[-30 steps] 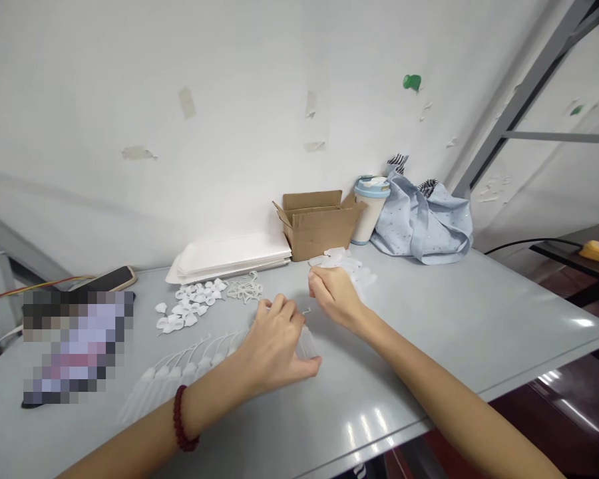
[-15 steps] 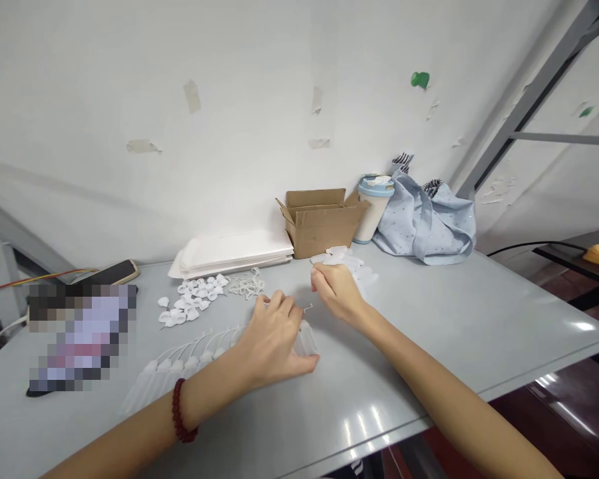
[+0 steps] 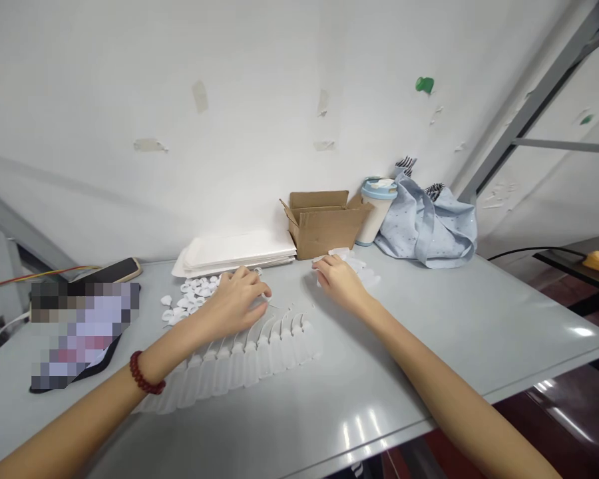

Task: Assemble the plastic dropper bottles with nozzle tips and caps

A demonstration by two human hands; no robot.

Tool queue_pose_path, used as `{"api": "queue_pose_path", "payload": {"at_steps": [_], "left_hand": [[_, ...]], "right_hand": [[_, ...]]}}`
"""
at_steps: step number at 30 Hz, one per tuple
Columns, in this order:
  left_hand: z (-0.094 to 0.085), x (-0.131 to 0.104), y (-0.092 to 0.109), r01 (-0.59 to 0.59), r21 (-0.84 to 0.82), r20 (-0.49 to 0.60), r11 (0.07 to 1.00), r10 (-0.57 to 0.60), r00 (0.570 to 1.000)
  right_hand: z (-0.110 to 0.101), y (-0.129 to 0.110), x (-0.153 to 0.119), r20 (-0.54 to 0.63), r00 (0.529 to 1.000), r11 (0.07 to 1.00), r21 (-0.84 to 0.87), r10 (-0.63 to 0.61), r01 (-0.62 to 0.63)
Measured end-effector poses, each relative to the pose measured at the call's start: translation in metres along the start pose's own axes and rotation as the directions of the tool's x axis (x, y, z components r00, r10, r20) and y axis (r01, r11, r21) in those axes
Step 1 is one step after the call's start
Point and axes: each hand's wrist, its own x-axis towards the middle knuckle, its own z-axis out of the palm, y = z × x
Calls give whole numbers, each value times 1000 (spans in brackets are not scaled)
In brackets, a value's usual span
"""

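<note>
My left hand (image 3: 240,301) hovers palm down over the pile of thin pale loops, which it mostly covers, beside a heap of small white caps (image 3: 180,303). Its fingers are curved, with a gap between thumb and forefinger. In front of it lies a slanting row of translucent plastic tubes (image 3: 263,360), thin curved tails pointing away from me. My right hand (image 3: 340,283) reaches onto a pile of loose clear plastic pieces (image 3: 368,277), fingers stretched toward the left and touching the pile's near edge. Its palm and thumb are partly hidden.
A stack of white padded envelopes (image 3: 234,251) and an open cardboard box (image 3: 329,236) stand against the wall. Right of them are a cup with a blue lid (image 3: 377,209) and a blue cloth bag (image 3: 424,229). A phone (image 3: 112,273) and a blurred-out device (image 3: 87,336) lie left.
My left hand has moved left and away from me, off the tube row toward the loops, uncovering the tubes. My right hand has loosened from a fist and its fingers have spread over the pile.
</note>
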Motion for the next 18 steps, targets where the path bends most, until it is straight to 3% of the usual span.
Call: {"api": "queue_pose_path", "payload": {"at_steps": [9, 18], "left_hand": [[12, 11, -1, -123, 143, 36, 982, 119, 992], [13, 9, 0, -81, 254, 45, 964, 72, 996]], "right_hand": [[-4, 5, 1, 142, 990, 980, -197, -1, 30], [-7, -3, -2, 195, 981, 971, -235, 10, 37]]}}
